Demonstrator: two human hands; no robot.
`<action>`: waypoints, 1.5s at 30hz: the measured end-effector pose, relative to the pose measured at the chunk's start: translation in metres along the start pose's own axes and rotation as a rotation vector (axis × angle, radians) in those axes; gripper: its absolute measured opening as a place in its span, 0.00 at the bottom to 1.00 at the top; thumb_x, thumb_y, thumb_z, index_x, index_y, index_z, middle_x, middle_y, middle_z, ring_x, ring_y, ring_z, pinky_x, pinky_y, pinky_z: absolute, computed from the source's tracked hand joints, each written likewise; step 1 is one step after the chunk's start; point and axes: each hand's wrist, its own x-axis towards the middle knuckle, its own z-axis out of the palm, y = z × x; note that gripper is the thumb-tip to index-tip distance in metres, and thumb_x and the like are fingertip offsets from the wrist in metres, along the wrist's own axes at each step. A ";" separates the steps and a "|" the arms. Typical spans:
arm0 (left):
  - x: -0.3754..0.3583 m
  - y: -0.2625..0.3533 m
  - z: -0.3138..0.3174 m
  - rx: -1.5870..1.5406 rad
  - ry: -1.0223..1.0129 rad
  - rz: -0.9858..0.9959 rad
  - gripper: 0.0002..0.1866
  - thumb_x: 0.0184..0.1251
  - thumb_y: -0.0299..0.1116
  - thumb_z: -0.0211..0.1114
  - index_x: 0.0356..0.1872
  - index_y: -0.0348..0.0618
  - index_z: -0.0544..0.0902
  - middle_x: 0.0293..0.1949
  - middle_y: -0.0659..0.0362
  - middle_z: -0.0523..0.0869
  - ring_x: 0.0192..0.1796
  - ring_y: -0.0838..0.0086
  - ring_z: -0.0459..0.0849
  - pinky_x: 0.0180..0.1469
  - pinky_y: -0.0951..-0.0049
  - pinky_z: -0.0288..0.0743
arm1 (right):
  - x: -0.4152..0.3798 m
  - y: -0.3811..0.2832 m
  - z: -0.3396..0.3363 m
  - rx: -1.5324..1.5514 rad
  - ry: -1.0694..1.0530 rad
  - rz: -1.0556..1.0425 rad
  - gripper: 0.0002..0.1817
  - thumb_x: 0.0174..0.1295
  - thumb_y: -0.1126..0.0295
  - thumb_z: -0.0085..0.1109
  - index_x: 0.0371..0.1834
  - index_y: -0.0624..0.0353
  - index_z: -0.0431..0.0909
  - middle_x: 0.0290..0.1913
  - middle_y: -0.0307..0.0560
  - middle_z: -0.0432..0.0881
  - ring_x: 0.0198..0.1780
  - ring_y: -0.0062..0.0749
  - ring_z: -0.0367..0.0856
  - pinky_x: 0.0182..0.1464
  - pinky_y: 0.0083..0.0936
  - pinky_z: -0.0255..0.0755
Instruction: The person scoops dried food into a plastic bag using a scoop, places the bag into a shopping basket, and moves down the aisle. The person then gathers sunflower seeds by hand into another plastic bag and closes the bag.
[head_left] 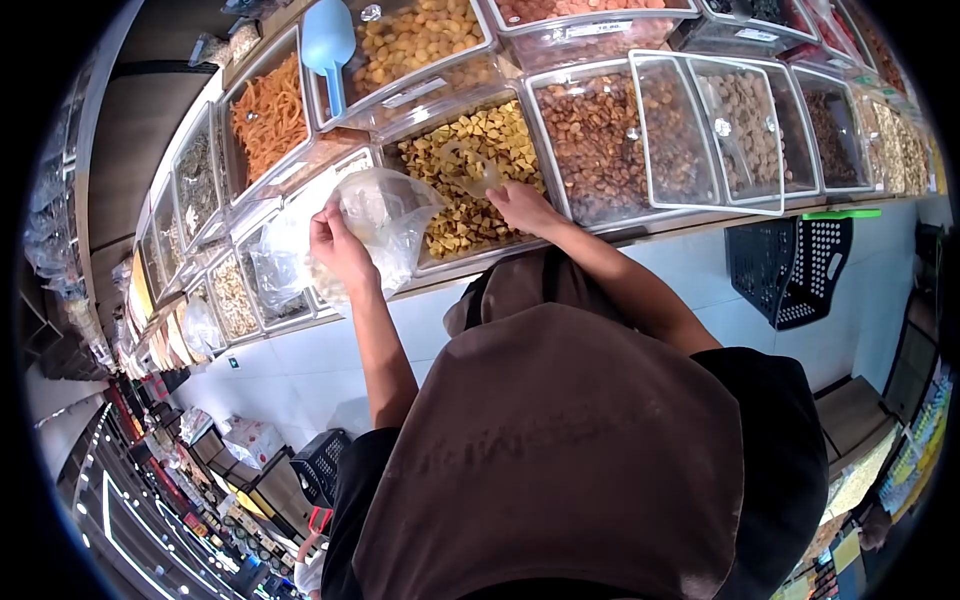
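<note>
My left hand pinches the edge of a clear plastic bag, which hangs crumpled over the bins' front edge. Inside the bag, the contents are hard to make out. My right hand is closed around what looks like a small clear plastic scoop. Its see-through head lies over a bin of yellow-brown dried chunks, and its outline is faint. Only a short gap separates the bag from the scoop.
A blue scoop rests by a bin of yellow dried fruit. Orange strips fill a bin at left, brown nuts one at right. Clear lids overlap there. A black basket stands on the floor.
</note>
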 end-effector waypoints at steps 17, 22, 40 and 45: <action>0.008 -0.006 -0.044 0.282 -0.365 0.221 0.11 0.72 0.32 0.65 0.34 0.33 0.81 0.54 0.43 0.87 0.51 0.62 0.87 0.54 0.65 0.81 | -0.010 -0.019 -0.005 0.177 -0.156 0.129 0.23 0.76 0.52 0.49 0.47 0.65 0.78 0.18 0.40 0.74 0.17 0.27 0.73 0.23 0.31 0.71; 0.014 -0.036 -0.058 0.240 -0.451 0.221 0.12 0.74 0.33 0.64 0.34 0.32 0.80 0.51 0.45 0.88 0.47 0.66 0.87 0.52 0.67 0.81 | -0.029 -0.051 -0.031 0.197 -0.149 0.090 0.18 0.80 0.58 0.43 0.44 0.64 0.73 0.16 0.32 0.69 0.11 0.16 0.62 0.12 0.18 0.59; 0.033 0.000 -0.072 -0.147 -0.363 0.233 0.12 0.77 0.33 0.59 0.34 0.37 0.76 0.42 0.48 0.88 0.49 0.67 0.86 0.54 0.67 0.75 | -0.023 -0.238 0.040 -0.403 -0.433 -0.130 0.18 0.69 0.60 0.51 0.34 0.67 0.80 0.21 0.49 0.81 0.20 0.33 0.81 0.25 0.33 0.76; 0.008 0.027 -0.105 -0.130 -0.395 0.377 0.08 0.74 0.31 0.58 0.36 0.36 0.75 0.55 0.40 0.84 0.70 0.47 0.74 0.69 0.53 0.68 | -0.035 -0.280 0.115 -0.556 -0.286 -0.510 0.12 0.64 0.67 0.58 0.46 0.62 0.79 0.40 0.52 0.85 0.44 0.43 0.82 0.48 0.35 0.76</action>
